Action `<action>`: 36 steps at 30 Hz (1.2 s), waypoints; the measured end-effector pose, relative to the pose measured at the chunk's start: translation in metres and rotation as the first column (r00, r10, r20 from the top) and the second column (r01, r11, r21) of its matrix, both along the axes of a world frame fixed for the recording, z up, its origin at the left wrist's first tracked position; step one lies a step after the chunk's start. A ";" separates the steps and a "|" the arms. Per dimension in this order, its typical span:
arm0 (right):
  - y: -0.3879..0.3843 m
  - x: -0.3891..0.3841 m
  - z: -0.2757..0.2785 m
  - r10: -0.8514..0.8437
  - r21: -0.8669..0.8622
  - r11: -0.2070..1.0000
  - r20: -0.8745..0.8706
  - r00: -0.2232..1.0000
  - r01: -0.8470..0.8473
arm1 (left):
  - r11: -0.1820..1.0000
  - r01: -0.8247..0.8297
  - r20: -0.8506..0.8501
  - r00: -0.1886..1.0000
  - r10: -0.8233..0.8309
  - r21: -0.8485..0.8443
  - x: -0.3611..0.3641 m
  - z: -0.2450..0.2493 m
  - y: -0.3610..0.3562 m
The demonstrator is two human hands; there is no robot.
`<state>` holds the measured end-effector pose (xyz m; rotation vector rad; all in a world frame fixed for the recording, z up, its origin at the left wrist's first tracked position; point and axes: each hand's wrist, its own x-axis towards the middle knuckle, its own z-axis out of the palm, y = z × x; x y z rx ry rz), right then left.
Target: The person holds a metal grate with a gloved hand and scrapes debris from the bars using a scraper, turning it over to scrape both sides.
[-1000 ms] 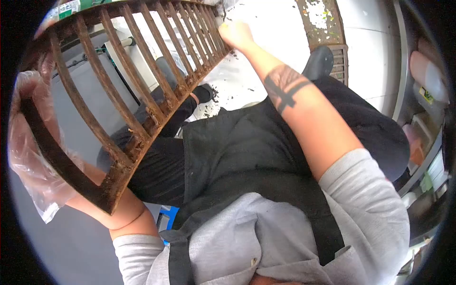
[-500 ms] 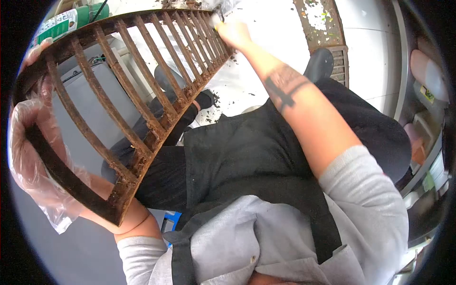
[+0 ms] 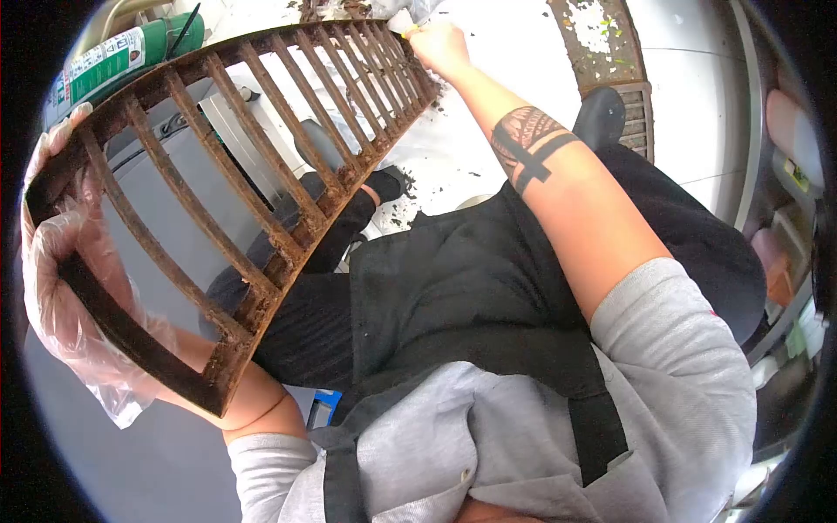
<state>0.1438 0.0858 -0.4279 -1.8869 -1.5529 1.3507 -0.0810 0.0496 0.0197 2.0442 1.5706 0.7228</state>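
Observation:
A long, rusty metal drain grate [image 3: 292,253] stretches from the lower left up to the top middle, tilted across my lap. Brown grime clings to its bars, thickest along the near rail. My left hand [image 3: 74,235], in a clear plastic glove, is wrapped round the left end frame. At the far end my right hand [image 3: 440,48] is closed on a small whitish tool [image 3: 401,22] with a bit of yellow; its working edge is partly hidden. That hand is beside the end bars.
Dark flakes [image 3: 401,209] lie scattered on the white floor. A green container with a label [image 3: 118,61] stands at the upper left. A floor drain channel [image 3: 602,44] with debris runs at the upper right. A grey panel [image 3: 174,166] is beneath the grate.
The grate, my arms and the surroundings have shifted slightly right in view. My right hand has moved a little at the far end and shows sharper. Both grips stay the same.

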 end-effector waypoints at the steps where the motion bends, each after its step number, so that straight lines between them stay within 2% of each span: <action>1: -0.002 0.000 0.004 0.000 -0.004 1.000 -0.003 1.000 0.000 | 0.999 -0.022 -0.066 0.998 0.024 0.041 0.008 -0.002 -0.001; 2: -0.003 0.003 0.008 -0.013 0.050 0.999 0.040 0.999 0.011 | 0.996 -0.043 -0.131 0.990 0.053 0.082 0.017 -0.004 -0.003; 3: -0.006 0.008 0.012 -0.028 0.105 0.994 0.085 0.996 0.019 | 0.986 -0.154 0.069 0.986 0.149 0.066 0.023 -0.007 -0.002; 4: -0.011 0.013 0.013 -0.027 0.103 0.995 0.088 0.996 0.018 | 0.977 -0.208 0.167 0.966 0.198 0.043 0.023 -0.007 -0.001; 5: -0.018 0.021 0.015 0.100 0.025 0.994 0.211 0.972 -0.108 | 0.966 -0.259 0.265 0.933 0.244 0.021 0.022 -0.007 -0.001; 6: -0.024 0.030 0.017 0.231 -0.066 0.973 0.320 0.919 -0.221 | 0.976 -0.213 0.009 0.977 0.213 0.036 0.017 -0.001 0.000; 7: -0.031 0.038 0.023 0.234 -0.069 0.972 0.325 0.916 -0.224 | 0.980 -0.194 -0.118 0.973 0.198 0.039 0.012 0.001 -0.002; 8: -0.037 0.046 0.029 0.312 -0.060 0.950 0.229 0.922 -0.306 | 0.984 -0.172 -0.241 0.954 0.177 0.043 0.008 0.002 -0.003; 9: -0.040 0.053 0.034 0.389 -0.046 0.921 0.127 0.912 -0.387 | 0.989 -0.138 -0.216 0.966 0.145 0.047 0.006 0.001 -0.004; 10: -0.040 0.059 0.040 0.395 -0.048 0.919 0.125 0.910 -0.392 | 0.993 -0.105 -0.194 0.975 0.112 0.048 0.003 0.001 -0.006; 12: -0.033 0.069 0.049 0.278 -0.037 0.960 0.046 0.960 -0.276 | 0.997 -0.034 -0.150 0.988 0.044 0.066 -0.001 0.001 -0.007; 16: -0.032 0.071 0.025 0.232 0.009 0.972 0.074 0.970 -0.234 | 0.997 -0.048 0.103 0.994 0.041 0.062 0.002 -0.009 -0.009; 19: -0.033 0.056 0.024 0.259 -0.048 0.966 0.134 0.957 -0.255 | 0.998 -0.050 0.163 0.986 0.042 0.045 0.001 -0.007 -0.002; 21: -0.036 0.046 0.034 0.487 0.022 0.860 0.258 0.834 -0.509 | 0.998 -0.048 0.187 0.982 0.041 0.033 -0.001 -0.007 0.000; 22: -0.033 0.046 0.038 0.494 0.018 0.857 0.252 0.832 -0.515 | 0.999 -0.049 0.196 0.980 0.044 0.024 -0.001 -0.008 0.001; 24: -0.033 0.056 0.049 0.559 -0.038 0.829 0.104 0.823 -0.558 | 0.998 -0.059 0.223 0.973 0.058 -0.005 -0.001 -0.009 0.006; 25: -0.033 0.065 0.043 0.563 -0.034 0.826 0.114 0.819 -0.563 | 0.998 -0.066 0.240 0.969 0.067 -0.014 -0.001 -0.011 0.007; 27: -0.033 0.077 0.038 0.324 0.077 0.939 0.128 0.937 -0.335 | 0.996 -0.077 0.272 0.958 0.087 -0.047 -0.002 -0.014 0.011; 28: -0.029 0.081 0.039 0.325 0.081 0.938 0.125 0.937 -0.336 | 0.995 -0.081 0.284 0.954 0.095 -0.062 -0.001 -0.015 0.012; 30: -0.030 0.086 0.039 0.259 -0.062 0.965 0.084 0.962 -0.254 | 0.994 -0.084 0.296 0.950 0.102 -0.074 0.002 -0.018 0.013; 31: -0.032 0.086 0.037 0.259 -0.066 0.965 0.083 0.962 -0.254 | 0.995 -0.078 0.302 0.949 0.095 -0.066 0.003 -0.018 0.014; 33: -0.033 0.088 0.033 0.316 -0.280 0.911 0.002 0.949 -0.303 | 0.996 -0.071 0.313 0.946 0.084 -0.050 0.002 -0.015 0.013; 34: -0.038 0.088 0.030 0.315 -0.282 0.911 0.002 0.949 -0.302 | 0.997 -0.069 0.312 0.947 0.076 -0.032 0.004 -0.013 0.012; 36: -0.047 0.086 0.027 0.429 -0.184 0.889 0.023 0.903 -0.418 | 0.998 -0.066 0.324 0.944 0.065 -0.007 0.006 -0.009 0.011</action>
